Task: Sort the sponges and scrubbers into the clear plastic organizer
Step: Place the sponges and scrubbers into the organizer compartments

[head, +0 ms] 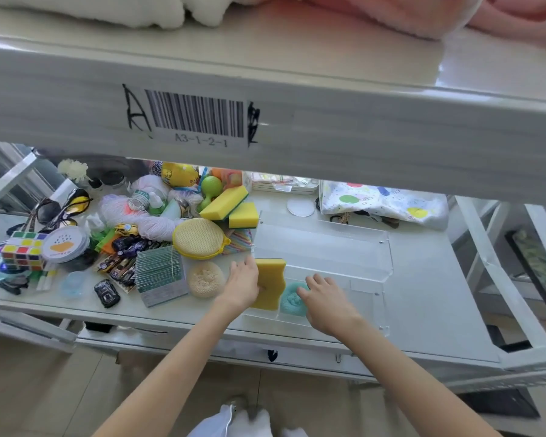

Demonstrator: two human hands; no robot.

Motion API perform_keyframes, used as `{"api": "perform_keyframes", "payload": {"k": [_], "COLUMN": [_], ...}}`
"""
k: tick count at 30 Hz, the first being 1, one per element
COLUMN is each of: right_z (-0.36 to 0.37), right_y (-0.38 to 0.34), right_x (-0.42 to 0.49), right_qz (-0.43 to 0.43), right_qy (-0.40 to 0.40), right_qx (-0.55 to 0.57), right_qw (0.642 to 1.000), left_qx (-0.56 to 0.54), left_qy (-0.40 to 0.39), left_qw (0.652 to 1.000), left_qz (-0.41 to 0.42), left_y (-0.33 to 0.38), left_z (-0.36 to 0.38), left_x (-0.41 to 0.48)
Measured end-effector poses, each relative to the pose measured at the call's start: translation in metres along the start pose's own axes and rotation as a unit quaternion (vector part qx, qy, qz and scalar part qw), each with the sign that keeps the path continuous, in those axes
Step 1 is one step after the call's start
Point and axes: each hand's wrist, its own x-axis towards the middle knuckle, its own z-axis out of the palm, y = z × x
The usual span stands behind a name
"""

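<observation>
Gripping yellow sponge (270, 283) in organizer (323, 247): left hand (243, 283); right hand (327, 302) grasping teal scrubber (292, 299).

1 head-worn wide-angle view, forward and down, close over the shelf (423, 279) beneath a barcode-labelled rail (328, 130).

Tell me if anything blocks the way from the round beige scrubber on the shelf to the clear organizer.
The left hand and the wavy yellow sponge it presses at the organizer's near-left compartment sit directly between the round beige scrubber and the organizer. Otherwise the shelf strip between them looks bare.
</observation>
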Motion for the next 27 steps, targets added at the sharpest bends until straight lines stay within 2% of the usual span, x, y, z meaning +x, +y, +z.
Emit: {"api": "perform_keyframes", "payload": {"k": [3, 8, 10, 13, 16, 20, 22, 27], "right_z": [-0.009, -0.044, -0.066, -0.096, -0.113, -0.113, -0.108, -0.095], "right_y": [0.0, -0.01, -0.02, -0.038, -0.06, -0.091, -0.104, -0.125], "right_x": [-0.002, -0.002, 0.004, 0.024, 0.058, 0.115, 0.14, 0.174], "right_qz": [0.008, 0.003, -0.013, -0.041, -0.063, -0.081, -0.082, -0.065], "right_qy": [-0.003, 0.035, 0.065, 0.105, 0.12, 0.088, 0.069, 0.07], "right_qx": [0.016, 0.092, 0.12, 0.15, 0.167, 0.153, 0.136, 0.105], "right_qw": [1.0, 0.995, 0.991, 0.982, 0.977, 0.981, 0.985, 0.99], "left_qx": [0.002, -0.087, -0.091, -0.003, 0.11, 0.185, 0.191, 0.319], "left_qy": [0.059, 0.041, 0.054, 0.105, 0.084, 0.114, 0.086, 0.134], "left_qw": [0.998, 0.995, 0.994, 0.994, 0.99, 0.976, 0.978, 0.937], "left_qz": [-0.002, 0.024, 0.024, 0.004, -0.013, -0.006, -0.015, 0.046], "left_y": [-0.005, -0.019, -0.035, -0.065, -0.081, -0.081, -0.081, -0.1], "left_z": [0.004, -0.004, -0.009, -0.015, -0.01, -0.006, -0.004, 0.012], "left_x": [0.002, -0.004, -0.007, -0.01, -0.011, -0.005, -0.003, 0.008]}}
